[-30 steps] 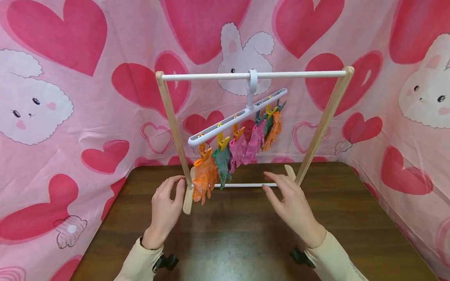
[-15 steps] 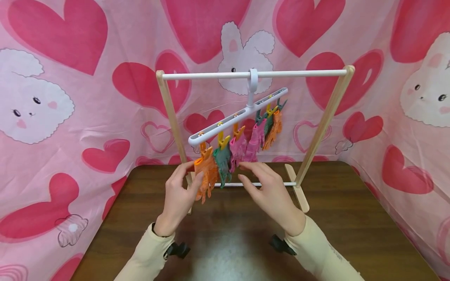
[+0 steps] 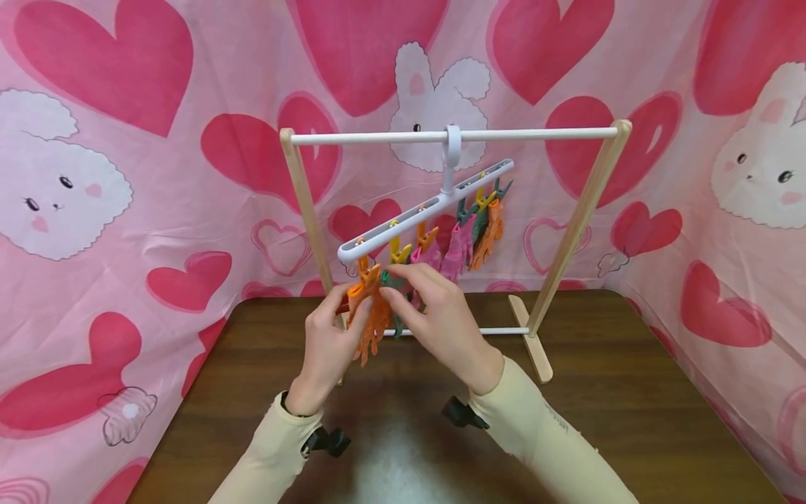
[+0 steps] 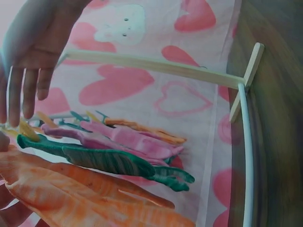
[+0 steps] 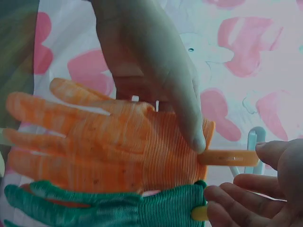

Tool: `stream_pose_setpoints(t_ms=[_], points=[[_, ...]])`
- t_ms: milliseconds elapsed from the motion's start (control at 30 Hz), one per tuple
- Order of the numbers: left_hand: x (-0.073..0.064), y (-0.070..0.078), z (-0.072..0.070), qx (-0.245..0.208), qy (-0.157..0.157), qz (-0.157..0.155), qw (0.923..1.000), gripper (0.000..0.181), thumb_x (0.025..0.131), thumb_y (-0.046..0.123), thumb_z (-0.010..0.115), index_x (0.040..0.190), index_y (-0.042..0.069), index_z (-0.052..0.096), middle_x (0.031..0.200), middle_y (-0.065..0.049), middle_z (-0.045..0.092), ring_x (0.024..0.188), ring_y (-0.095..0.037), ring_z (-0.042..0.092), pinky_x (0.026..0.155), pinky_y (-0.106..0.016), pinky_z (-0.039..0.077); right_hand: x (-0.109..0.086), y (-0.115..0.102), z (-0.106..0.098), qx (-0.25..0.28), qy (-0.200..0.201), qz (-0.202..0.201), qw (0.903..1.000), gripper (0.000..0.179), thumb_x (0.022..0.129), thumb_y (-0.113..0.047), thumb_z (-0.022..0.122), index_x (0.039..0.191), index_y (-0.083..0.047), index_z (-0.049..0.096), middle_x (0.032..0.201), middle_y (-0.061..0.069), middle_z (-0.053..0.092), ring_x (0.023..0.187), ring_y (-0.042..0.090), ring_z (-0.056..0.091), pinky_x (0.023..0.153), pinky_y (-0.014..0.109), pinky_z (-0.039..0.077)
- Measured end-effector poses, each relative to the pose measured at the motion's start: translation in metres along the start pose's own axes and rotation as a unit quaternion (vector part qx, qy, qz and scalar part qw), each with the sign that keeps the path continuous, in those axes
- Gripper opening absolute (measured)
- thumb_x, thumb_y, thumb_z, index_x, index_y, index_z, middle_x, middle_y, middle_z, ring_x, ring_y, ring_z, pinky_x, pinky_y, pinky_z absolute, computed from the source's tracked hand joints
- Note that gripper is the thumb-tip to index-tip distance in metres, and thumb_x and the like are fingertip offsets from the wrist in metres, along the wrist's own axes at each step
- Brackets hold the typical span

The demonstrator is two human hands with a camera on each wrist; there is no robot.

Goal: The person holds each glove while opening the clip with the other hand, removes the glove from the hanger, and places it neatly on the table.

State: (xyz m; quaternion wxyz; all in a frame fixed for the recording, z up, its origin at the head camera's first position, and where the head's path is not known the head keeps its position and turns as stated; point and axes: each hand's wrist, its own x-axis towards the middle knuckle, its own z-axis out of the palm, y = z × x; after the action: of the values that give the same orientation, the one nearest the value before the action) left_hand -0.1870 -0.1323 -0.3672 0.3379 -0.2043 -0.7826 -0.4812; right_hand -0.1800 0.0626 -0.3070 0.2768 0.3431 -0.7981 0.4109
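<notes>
An orange knit glove (image 3: 378, 318) hangs from an orange clothespin (image 5: 229, 158) at the near end of the white hanger (image 3: 390, 234). My left hand (image 3: 330, 336) holds the glove by its cuff; in the right wrist view its thumb lies across the ribbing, fingers behind. My right hand (image 3: 441, 315) is right beside the clothespin, thumb tip close to its outer end, fingers extended and apart. Just behind hangs a green glove (image 4: 104, 158) on a yellow clothespin (image 3: 398, 250). Further along hang pink gloves (image 3: 458, 252) and another orange glove (image 3: 489, 234).
The hanger hooks over the white top rod (image 3: 535, 134) of a wooden rack (image 3: 582, 224), whose feet stand on a brown table (image 3: 403, 448). A pink cloth (image 3: 252, 84) printed with hearts and rabbits surrounds the table at the back and sides.
Both hands have moved in toward the near orange glove. The left hand has taken hold of its cuff, and the right has come leftward and up to the clothespin.
</notes>
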Motion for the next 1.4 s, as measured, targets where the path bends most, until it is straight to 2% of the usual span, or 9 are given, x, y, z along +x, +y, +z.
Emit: stream_pose_setpoints(t_ms=[167, 367, 500, 667, 800, 933, 1100, 1267, 1400], points=[[0.001, 0.000, 0.001, -0.013, 0.000, -0.005, 0.9999, 0.026, 0.096, 0.010, 0.075, 0.121, 0.004, 0.069, 0.108, -0.007, 0.076, 0.099, -0.020, 0.073, 0.090, -0.036, 0.058, 0.008, -0.004, 0.008, 0.014, 0.002, 0.015, 0.9998, 0.041, 0.094, -0.014, 0.079, 0.132, -0.003, 0.067, 0.117, 0.010, 0.070, 0.084, 0.014, 0.063, 0.072, 0.031, 0.060], [0.001, 0.000, 0.001, -0.042, -0.003, -0.026, 0.9988, 0.023, 0.099, 0.010, 0.071, 0.120, 0.002, 0.069, 0.107, -0.008, 0.075, 0.096, -0.021, 0.073, 0.090, -0.022, 0.054, 0.017, -0.003, 0.012, 0.052, -0.008, 0.048, 0.9975, 0.044, 0.097, -0.014, 0.075, 0.137, -0.003, 0.064, 0.114, 0.008, 0.069, 0.074, 0.016, 0.060, 0.063, 0.027, 0.057], [0.000, 0.000, 0.002, -0.057, -0.004, -0.035, 0.9978, 0.019, 0.100, 0.009, 0.069, 0.118, 0.001, 0.069, 0.104, -0.009, 0.074, 0.093, -0.021, 0.071, 0.088, -0.022, 0.054, 0.020, 0.001, 0.012, 0.091, -0.027, 0.077, 0.9924, 0.042, 0.099, -0.014, 0.072, 0.139, -0.006, 0.064, 0.121, 0.007, 0.070, 0.073, 0.019, 0.064, 0.065, 0.029, 0.058], [-0.002, 0.000, 0.003, -0.081, -0.007, -0.051, 0.9954, 0.013, 0.103, 0.009, 0.065, 0.114, 0.002, 0.068, 0.099, -0.009, 0.072, 0.087, -0.019, 0.066, 0.079, -0.022, 0.054, 0.022, 0.004, 0.014, 0.125, -0.039, 0.096, 0.9868, 0.041, 0.099, -0.014, 0.071, 0.139, -0.009, 0.065, 0.125, 0.005, 0.071, 0.074, 0.024, 0.068, 0.064, 0.031, 0.059], [-0.003, 0.001, 0.004, -0.089, -0.003, -0.058, 0.9943, 0.012, 0.105, 0.009, 0.062, 0.112, 0.001, 0.067, 0.088, -0.009, 0.065, 0.077, -0.017, 0.057, 0.067, -0.021, 0.048, 0.024, 0.005, 0.014, 0.117, -0.032, 0.090, 0.9886, 0.039, 0.100, -0.017, 0.072, 0.138, -0.009, 0.067, 0.124, 0.004, 0.071, 0.080, 0.019, 0.066, 0.070, 0.031, 0.059], [-0.003, 0.003, 0.003, -0.096, 0.001, -0.061, 0.9936, 0.012, 0.105, 0.007, 0.061, 0.112, 0.000, 0.067, 0.081, -0.008, 0.059, 0.070, -0.015, 0.051, 0.060, -0.021, 0.044, 0.025, 0.006, 0.013, 0.101, -0.027, 0.087, 0.9907, 0.037, 0.100, -0.020, 0.072, 0.135, -0.009, 0.069, 0.123, 0.002, 0.072, 0.088, 0.014, 0.062, 0.074, 0.032, 0.058], [-0.003, 0.006, 0.003, -0.107, 0.002, -0.070, 0.9918, 0.012, 0.106, 0.007, 0.059, 0.111, -0.001, 0.066, 0.073, -0.006, 0.053, 0.062, -0.012, 0.049, 0.054, -0.021, 0.041, 0.025, 0.005, 0.015, 0.102, -0.030, 0.089, 0.9903, 0.035, 0.100, -0.020, 0.071, 0.133, -0.009, 0.070, 0.116, 0.004, 0.072, 0.084, 0.016, 0.063, 0.070, 0.036, 0.058], [-0.004, 0.007, 0.003, -0.129, -0.005, -0.085, 0.9880, 0.014, 0.107, 0.009, 0.057, 0.112, -0.001, 0.066, 0.072, -0.007, 0.055, 0.060, -0.011, 0.053, 0.051, -0.023, 0.045, 0.027, 0.003, 0.017, 0.126, -0.040, 0.099, 0.9862, 0.036, 0.100, -0.020, 0.071, 0.134, -0.007, 0.068, 0.120, 0.006, 0.073, 0.096, 0.019, 0.070, 0.084, 0.034, 0.060], [-0.005, 0.008, 0.003, -0.141, -0.009, -0.097, 0.9853, 0.015, 0.107, 0.010, 0.057, 0.112, -0.001, 0.066, 0.074, -0.009, 0.057, 0.060, -0.013, 0.056, 0.052, -0.024, 0.048, 0.029, 0.002, 0.018, 0.174, -0.057, 0.125, 0.9752, 0.038, 0.101, -0.018, 0.070, 0.137, -0.006, 0.066, 0.128, 0.009, 0.072, 0.114, 0.022, 0.071, 0.096, 0.036, 0.057]])
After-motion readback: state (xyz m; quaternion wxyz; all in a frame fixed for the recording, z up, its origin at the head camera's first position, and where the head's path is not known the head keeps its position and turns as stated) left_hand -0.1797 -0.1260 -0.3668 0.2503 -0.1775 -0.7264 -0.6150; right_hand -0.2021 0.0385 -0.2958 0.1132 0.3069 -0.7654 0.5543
